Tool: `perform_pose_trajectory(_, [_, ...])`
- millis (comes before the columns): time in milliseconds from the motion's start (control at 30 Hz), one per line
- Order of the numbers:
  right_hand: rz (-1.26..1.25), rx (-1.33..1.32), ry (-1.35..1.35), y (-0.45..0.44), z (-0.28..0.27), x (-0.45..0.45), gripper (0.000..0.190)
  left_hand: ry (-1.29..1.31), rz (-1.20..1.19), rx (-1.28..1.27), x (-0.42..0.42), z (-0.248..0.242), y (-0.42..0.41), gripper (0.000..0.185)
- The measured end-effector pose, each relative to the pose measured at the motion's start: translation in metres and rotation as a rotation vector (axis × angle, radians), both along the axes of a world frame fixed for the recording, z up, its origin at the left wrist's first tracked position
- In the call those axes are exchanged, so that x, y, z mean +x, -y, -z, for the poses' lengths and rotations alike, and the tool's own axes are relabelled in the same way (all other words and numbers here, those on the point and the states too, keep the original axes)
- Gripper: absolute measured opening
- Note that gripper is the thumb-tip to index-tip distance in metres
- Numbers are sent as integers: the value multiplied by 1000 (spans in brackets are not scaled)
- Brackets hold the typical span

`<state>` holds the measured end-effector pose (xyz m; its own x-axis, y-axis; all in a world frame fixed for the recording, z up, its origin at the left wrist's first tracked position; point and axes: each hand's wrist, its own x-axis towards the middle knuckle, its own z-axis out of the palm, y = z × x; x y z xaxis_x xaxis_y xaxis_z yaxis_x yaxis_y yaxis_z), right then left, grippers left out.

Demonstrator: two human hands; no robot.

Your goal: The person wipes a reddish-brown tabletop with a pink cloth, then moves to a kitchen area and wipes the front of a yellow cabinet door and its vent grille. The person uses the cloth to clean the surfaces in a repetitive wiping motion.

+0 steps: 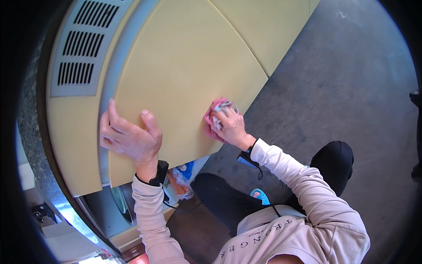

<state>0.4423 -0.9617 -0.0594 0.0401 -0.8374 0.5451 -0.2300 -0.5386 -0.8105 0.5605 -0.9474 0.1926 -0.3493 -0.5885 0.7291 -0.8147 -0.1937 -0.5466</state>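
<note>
A cream-yellow cabinet door panel (pixel 184 76) spreads before me. My right hand (pixel 230 125) presses a crumpled pink and white cloth (pixel 212 120) against its lower part, near the edge over the floor. On the left, my left hand (pixel 132 135) rests at the pale recessed strip (pixel 107 76) along the door's edge, with fingertips at the strip and the thumb raised apart; it holds no loose object that I can see. Both wrists carry dark bands with devices and cables.
A slotted vent grille (pixel 74 71) sits at the upper left, beside a speckled stone counter edge (pixel 29 125). Below the door, an open compartment shows plastic-bagged items (pixel 181 184) and a glass-like dish (pixel 120 199). Grey floor (pixel 346 82) lies right, my blue slipper (pixel 262 196) on it.
</note>
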Motion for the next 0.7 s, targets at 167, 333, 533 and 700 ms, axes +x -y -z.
perform_pose_trajectory(167, [-497, 287, -278, -28, -3, -26, 33, 33, 23, 7, 2, -1, -1, 61])
perform_pose_trajectory(333, [-128, 137, 82, -11, -47, -46, 36, -68, 112, 123, 3, -12, -16, 60])
perform_pose_trajectory(533, [-86, 49, 153, 13, -40, -7, 32, -6, 137, -11, 22, -43, -102, 46])
perform_pose_trajectory(700, [-687, 332, -398, -85, 17, 4, 34, 95, 70, -351, 70, -116, -150, 43])
